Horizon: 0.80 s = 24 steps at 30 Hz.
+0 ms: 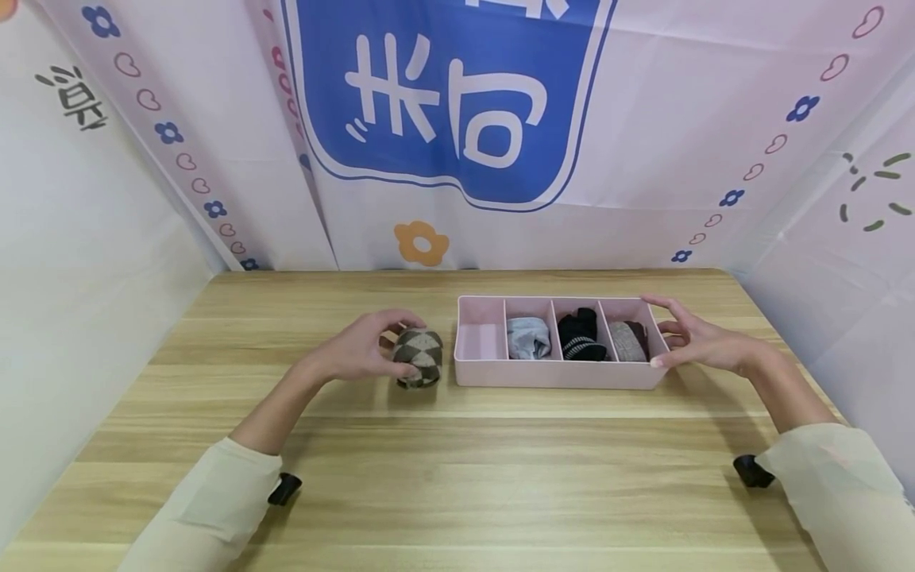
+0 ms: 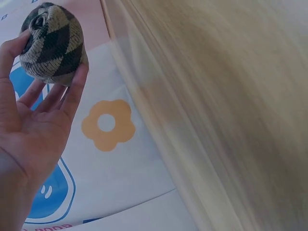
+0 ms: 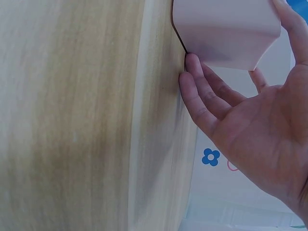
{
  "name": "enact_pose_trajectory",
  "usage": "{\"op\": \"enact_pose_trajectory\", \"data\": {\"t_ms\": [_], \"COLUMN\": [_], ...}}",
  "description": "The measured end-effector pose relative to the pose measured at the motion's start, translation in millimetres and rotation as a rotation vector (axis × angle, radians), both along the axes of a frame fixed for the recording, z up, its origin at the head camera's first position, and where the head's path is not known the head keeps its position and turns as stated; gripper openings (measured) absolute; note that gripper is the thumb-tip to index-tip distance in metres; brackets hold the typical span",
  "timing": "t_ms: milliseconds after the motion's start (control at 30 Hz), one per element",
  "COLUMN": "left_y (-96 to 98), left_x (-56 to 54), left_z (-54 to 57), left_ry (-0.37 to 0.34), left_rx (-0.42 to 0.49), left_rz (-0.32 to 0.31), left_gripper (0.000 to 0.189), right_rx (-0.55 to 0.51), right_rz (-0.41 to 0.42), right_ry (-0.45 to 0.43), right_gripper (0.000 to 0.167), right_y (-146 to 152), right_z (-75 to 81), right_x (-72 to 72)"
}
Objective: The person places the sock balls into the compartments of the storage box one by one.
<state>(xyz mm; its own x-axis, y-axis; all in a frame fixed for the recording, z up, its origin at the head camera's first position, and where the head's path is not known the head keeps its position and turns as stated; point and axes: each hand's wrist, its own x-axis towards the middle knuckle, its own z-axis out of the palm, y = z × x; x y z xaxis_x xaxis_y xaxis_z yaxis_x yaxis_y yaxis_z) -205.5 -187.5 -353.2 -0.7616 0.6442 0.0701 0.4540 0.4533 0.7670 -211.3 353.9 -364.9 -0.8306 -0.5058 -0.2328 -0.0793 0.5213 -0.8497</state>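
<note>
My left hand [image 1: 367, 348] pinches a rolled-up pair of argyle socks [image 1: 418, 357] between thumb and fingers, just left of a pink divided storage box [image 1: 557, 375]. In the left wrist view the sock roll [image 2: 53, 44] shows dark and beige diamonds. The right hand [image 1: 704, 342] grips the box's right end, thumb at the front corner and index finger at the back one. Bent fingers [image 3: 207, 91] lie against the end wall in the right wrist view. Its compartments hold a light grey-blue sock roll [image 1: 529, 338], black socks [image 1: 581, 334] and grey-brown socks [image 1: 629, 342]; the leftmost compartment [image 1: 482, 330] is bare.
The box stands on a wooden table [image 1: 457, 477] near its back edge. Behind and beside the table hang white and pink printed cloths [image 1: 643, 159]. Both forearms wear cream sleeves [image 1: 221, 492], and small black objects [image 1: 284, 488] show beside them.
</note>
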Motion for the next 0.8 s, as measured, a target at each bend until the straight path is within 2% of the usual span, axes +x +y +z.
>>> {"op": "enact_pose_trajectory", "data": {"t_ms": [400, 800], "left_y": [9.9, 18.2], "left_x": [-4.9, -9.7], "left_z": [6.4, 11.6], "left_ry": [0.037, 0.011], "left_rx": [0.031, 0.079], "left_rz": [0.088, 0.165], "left_gripper": [0.061, 0.060], "right_rx": [-0.006, 0.002], "right_rz": [0.004, -0.002], "right_ry": [-0.001, -0.002], "right_gripper": [0.104, 0.103], "right_y": [0, 1], "right_z": [0.1, -1.3], "right_x": [-0.1, -1.1]}}
